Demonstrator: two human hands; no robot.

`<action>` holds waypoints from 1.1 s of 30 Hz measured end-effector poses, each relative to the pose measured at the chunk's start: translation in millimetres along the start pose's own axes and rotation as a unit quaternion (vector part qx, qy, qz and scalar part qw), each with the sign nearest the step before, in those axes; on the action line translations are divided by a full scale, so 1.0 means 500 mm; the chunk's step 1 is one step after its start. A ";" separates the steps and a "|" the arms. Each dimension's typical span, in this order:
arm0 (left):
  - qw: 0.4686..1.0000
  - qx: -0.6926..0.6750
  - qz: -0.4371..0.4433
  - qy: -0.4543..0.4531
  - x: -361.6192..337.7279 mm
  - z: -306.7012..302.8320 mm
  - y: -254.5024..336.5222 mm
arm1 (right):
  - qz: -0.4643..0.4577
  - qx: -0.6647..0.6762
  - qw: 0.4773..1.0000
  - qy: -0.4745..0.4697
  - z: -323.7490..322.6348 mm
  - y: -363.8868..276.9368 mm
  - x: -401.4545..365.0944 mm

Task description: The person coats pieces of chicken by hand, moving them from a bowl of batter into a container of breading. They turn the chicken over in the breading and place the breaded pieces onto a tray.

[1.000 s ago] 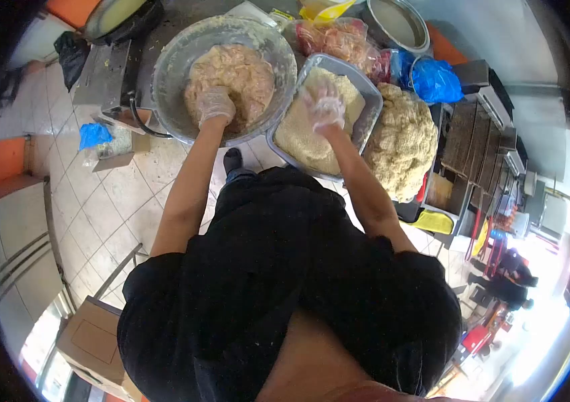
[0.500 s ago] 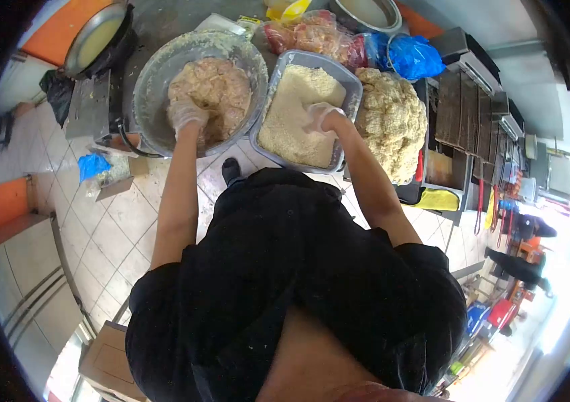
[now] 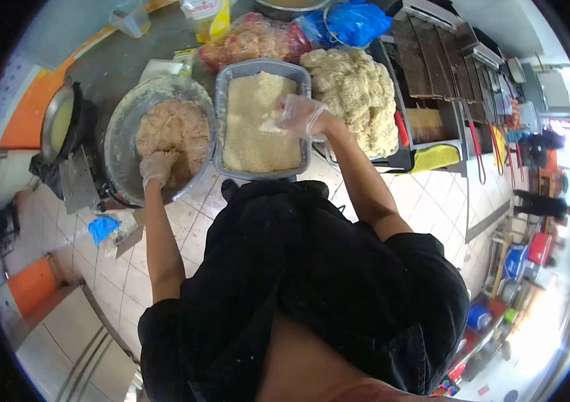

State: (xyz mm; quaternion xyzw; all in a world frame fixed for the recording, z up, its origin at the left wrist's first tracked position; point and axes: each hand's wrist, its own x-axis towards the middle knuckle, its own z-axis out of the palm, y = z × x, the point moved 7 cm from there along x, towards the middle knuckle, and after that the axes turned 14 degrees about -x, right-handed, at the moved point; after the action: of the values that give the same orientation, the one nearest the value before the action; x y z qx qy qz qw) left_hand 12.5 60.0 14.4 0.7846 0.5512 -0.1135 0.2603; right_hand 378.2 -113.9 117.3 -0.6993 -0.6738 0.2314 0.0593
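My left hand, in a clear plastic glove, is inside a large grey basin. Its curled fingers press into the near edge of a heap of raw, pinkish, batter-wet meat. In another clear glove, my right hand hovers over the right side of a grey tub of pale breadcrumbs. Its fingers are bent together, with a whitish clump below the fingertips that I cannot make out. Right of the tub lies a big pile of crumb-coated pieces.
Behind the tub are bagged meat, a blue plastic bag and a yellow-labelled bag. A pan of liquid stands at left. Metal-lidded fryers and a yellow-handled basket are at right.
My right hand has lifted off the crumbs and shifted toward the tub's right wall. My left hand stays at the meat, now nearer its close edge. The camera view has turned.
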 end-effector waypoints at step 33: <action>0.726 -0.646 0.047 0.231 -0.023 -0.015 -0.157 | 0.077 -0.467 0.802 0.365 -0.125 0.248 -0.128</action>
State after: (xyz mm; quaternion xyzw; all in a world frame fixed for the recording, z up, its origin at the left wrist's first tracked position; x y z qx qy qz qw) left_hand -64.9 74.9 4.0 0.4534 0.4965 0.4671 0.5742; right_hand 518.0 -172.4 139.4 -0.7248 -0.5725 -0.3800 -0.0506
